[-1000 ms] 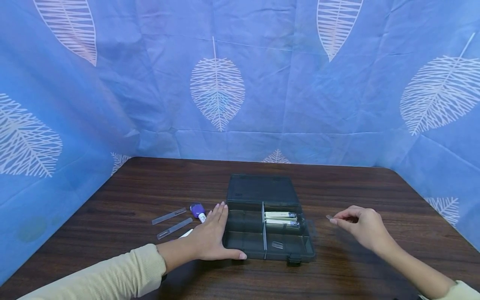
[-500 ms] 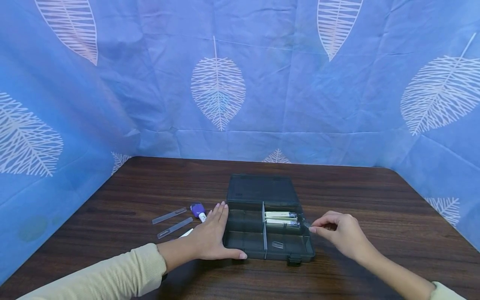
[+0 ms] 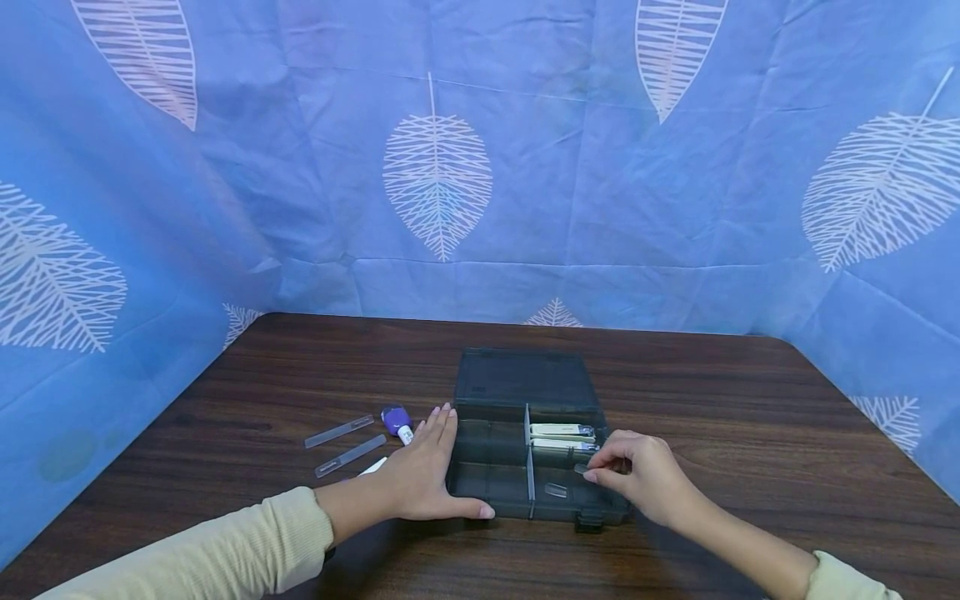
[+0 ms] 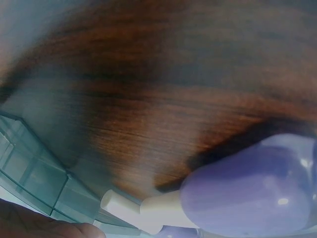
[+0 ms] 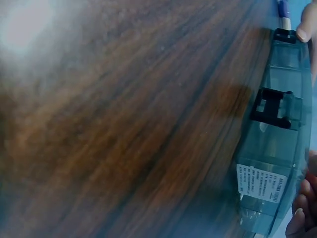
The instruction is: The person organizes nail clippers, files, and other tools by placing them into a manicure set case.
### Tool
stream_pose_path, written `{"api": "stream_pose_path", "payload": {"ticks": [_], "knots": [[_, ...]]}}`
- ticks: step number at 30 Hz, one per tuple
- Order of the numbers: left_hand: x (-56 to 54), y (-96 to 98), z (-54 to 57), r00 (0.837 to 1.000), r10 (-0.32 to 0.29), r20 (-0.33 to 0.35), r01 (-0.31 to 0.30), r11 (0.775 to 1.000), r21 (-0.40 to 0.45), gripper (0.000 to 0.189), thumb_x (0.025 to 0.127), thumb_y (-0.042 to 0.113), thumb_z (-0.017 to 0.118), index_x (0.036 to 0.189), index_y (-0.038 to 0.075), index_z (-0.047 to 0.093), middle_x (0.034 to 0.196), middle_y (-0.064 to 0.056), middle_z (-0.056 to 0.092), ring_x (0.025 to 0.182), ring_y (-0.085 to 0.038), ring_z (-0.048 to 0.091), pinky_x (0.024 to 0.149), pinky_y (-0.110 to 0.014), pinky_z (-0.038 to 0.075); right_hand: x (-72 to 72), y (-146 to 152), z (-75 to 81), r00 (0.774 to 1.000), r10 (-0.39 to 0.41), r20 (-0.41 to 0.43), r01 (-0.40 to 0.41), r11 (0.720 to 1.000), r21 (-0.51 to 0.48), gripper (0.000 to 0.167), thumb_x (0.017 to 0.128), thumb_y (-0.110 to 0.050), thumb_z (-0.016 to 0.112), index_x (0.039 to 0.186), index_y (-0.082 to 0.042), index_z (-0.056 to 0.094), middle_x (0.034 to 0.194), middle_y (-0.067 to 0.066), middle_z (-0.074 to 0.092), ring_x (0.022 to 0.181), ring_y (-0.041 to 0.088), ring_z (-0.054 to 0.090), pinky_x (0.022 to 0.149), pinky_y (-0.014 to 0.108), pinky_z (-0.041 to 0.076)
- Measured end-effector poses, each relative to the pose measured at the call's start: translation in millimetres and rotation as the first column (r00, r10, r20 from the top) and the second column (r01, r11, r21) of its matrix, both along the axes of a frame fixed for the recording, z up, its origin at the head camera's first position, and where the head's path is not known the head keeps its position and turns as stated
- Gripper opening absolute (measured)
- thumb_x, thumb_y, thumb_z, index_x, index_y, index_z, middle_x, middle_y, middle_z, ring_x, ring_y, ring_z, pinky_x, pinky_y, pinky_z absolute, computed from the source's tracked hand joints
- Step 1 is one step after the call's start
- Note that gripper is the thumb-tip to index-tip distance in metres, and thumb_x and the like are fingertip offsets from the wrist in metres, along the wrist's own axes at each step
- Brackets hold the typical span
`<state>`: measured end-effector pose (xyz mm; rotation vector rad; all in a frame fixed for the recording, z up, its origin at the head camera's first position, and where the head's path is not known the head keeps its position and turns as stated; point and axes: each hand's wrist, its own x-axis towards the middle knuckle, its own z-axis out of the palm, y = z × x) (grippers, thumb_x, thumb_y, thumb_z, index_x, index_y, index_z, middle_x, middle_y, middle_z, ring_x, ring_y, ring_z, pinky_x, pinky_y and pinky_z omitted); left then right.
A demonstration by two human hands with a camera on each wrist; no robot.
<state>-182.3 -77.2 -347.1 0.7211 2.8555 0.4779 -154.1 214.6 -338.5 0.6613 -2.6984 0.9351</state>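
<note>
A dark translucent divided box (image 3: 483,483) stands with its lid folded back. My left hand (image 3: 420,475) rests against its left side, fingers straight and thumb along the front edge. My right hand (image 3: 637,471) pinches a small clear nail tip (image 3: 581,469) over the front right compartment. Another clear nail tip (image 3: 556,490) lies in that compartment. Behind the divider, two pale nail clippers (image 3: 561,431) lie side by side in the back right compartment. The right wrist view catches the labelled front wall (image 5: 272,148) of the box, with my right fingers (image 5: 299,213) at its edge.
Left of the box lie two clear strips (image 3: 350,456) and a purple nail polish bottle (image 3: 393,418) with a white cap. A second white cap (image 4: 124,210) shows beside it in the left wrist view. A blue leaf-print cloth (image 3: 525,167) hangs behind the table.
My right hand has moved left from the table beside the box to above the front right compartment, carrying the nail tip. My left hand and the box have stayed in place.
</note>
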Motion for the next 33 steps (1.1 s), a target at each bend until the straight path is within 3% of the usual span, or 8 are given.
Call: {"api": "stream_pose_path", "payload": {"ticks": [4,10,21,25,28,30,33], "knots": [[-0.6,0.0,-0.4,1.0,-0.001,-0.002,0.001,1.0,-0.003,0.118,0.069,0.073,0.06,0.148,0.0,0.012,0.156,-0.017,0.011,0.144,-0.033,0.011,0.11,-0.053,0.026,-5.8,-2.7,-2.9,0.996,0.076,-0.037,-0.071,0.992,0.101,0.008,0.074,-0.01,0.075,0.071,-0.016,0.07,0.07,-0.012,0.057,0.063,-0.005,0.042,0.053,0.018,0.041],[0.1,0.0,0.8,1.0,-0.003,-0.001,0.003,1.0,-0.001,0.118,0.068,0.074,0.059,0.148,0.0,0.011,0.156,-0.017,0.01,0.144,-0.032,0.01,0.111,-0.052,0.026,-10.6,-4.2,-1.4,0.981,0.188,-0.041,-0.17,0.946,0.274,0.008,0.073,-0.008,0.075,0.072,-0.014,0.071,0.07,-0.012,0.056,0.064,-0.002,0.038,0.053,0.017,0.037],[1.8,0.3,1.6,1.0,-0.012,0.007,0.012,1.0,0.005,0.118,0.069,0.073,0.059,0.148,-0.001,0.01,0.155,-0.019,0.009,0.144,-0.033,0.009,0.113,-0.048,0.022,-11.9,-7.4,-0.7,0.981,0.19,-0.049,-0.156,0.908,0.389,0.008,0.074,-0.016,0.076,0.069,-0.02,0.071,0.069,-0.014,0.054,0.065,-0.001,0.037,0.051,0.015,0.037],[2.1,0.1,2.0,1.0,-0.017,0.004,0.017,1.0,0.011,0.119,0.069,0.072,0.06,0.147,-0.002,0.01,0.155,-0.02,0.008,0.144,-0.034,0.008,0.114,-0.048,0.02,-12.1,-4.7,3.4,0.976,0.209,-0.056,-0.177,0.921,0.347,0.004,0.073,-0.014,0.076,0.074,-0.016,0.072,0.074,-0.011,0.06,0.07,0.004,0.047,0.058,0.02,0.045],[1.8,-0.1,2.6,1.0,-0.017,0.003,0.017,1.0,0.015,0.119,0.069,0.072,0.06,0.147,-0.002,0.01,0.155,-0.02,0.007,0.144,-0.033,0.008,0.114,-0.048,0.019,-11.0,-0.7,7.0,0.979,0.174,-0.105,-0.138,0.948,0.288,0.009,0.075,-0.016,0.075,0.082,-0.012,0.073,0.082,-0.008,0.063,0.077,0.01,0.055,0.064,0.025,0.049],[1.6,-0.1,2.5,1.0,-0.018,0.003,0.018,1.0,0.015,0.119,0.069,0.072,0.06,0.147,-0.002,0.01,0.155,-0.02,0.007,0.144,-0.033,0.008,0.114,-0.048,0.019,-9.5,2.4,8.3,0.984,0.119,-0.135,-0.082,0.965,0.251,0.022,0.077,-0.022,0.074,0.093,-0.008,0.072,0.092,-0.002,0.065,0.086,0.017,0.058,0.07,0.031,0.052],[1.4,0.0,2.0,1.0,-0.019,0.004,0.019,1.0,0.012,0.119,0.069,0.072,0.06,0.147,-0.002,0.009,0.155,-0.02,0.007,0.144,-0.034,0.007,0.115,-0.048,0.019,-7.0,7.9,9.8,0.993,0.041,-0.11,-0.015,0.974,0.224,0.053,0.079,-0.035,0.072,0.117,0.0,0.061,0.116,0.013,0.061,0.107,0.031,0.057,0.082,0.046,0.05]]}}
